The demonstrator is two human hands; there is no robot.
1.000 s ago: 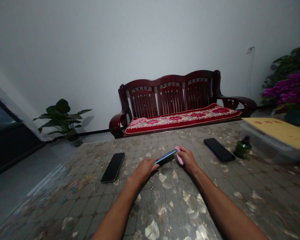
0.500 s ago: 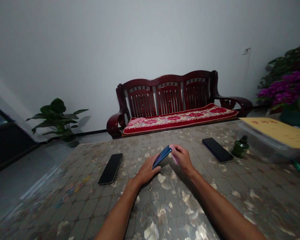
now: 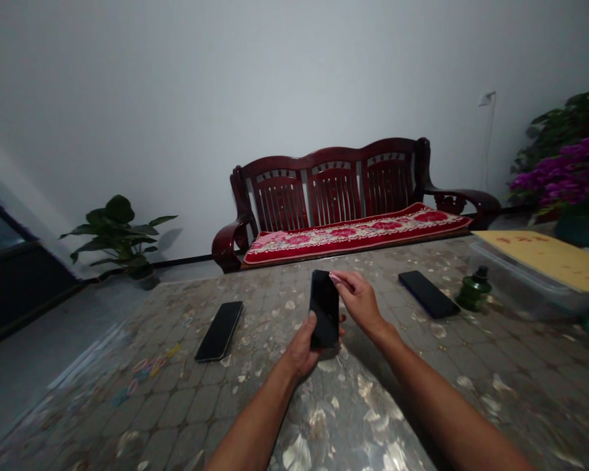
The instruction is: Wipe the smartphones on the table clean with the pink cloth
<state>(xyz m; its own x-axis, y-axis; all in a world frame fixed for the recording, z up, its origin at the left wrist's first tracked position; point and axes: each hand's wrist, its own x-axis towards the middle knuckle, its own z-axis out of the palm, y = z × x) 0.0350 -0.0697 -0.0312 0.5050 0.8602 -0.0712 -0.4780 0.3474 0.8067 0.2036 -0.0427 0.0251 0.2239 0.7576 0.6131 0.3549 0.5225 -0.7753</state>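
Note:
In the head view my left hand [image 3: 303,347] is wrapped round the lower part of a smartphone [image 3: 324,307], thumb at its left edge and fingertips showing on the right. Its dark screen faces me, tilted up above the table. My right hand [image 3: 360,301] pinches a pink cloth [image 3: 337,279] against the phone's upper right corner; most of the cloth is hidden by the fingers. A second smartphone [image 3: 220,331] lies flat to the left of my hands, and a third smartphone [image 3: 428,294] lies to the right.
The patterned table [image 3: 177,412] carries a green bottle [image 3: 474,289] and a clear plastic box [image 3: 510,278] with a yellow sheet [image 3: 544,255] on top, both at right. Small colourful bands [image 3: 150,367] lie at left. Beyond stands a wooden bench [image 3: 331,190].
The phone has turned from edge-on to screen facing me, and my left hand has shifted right with its grip now round the lower end. The pink cloth has moved onto the upper right corner.

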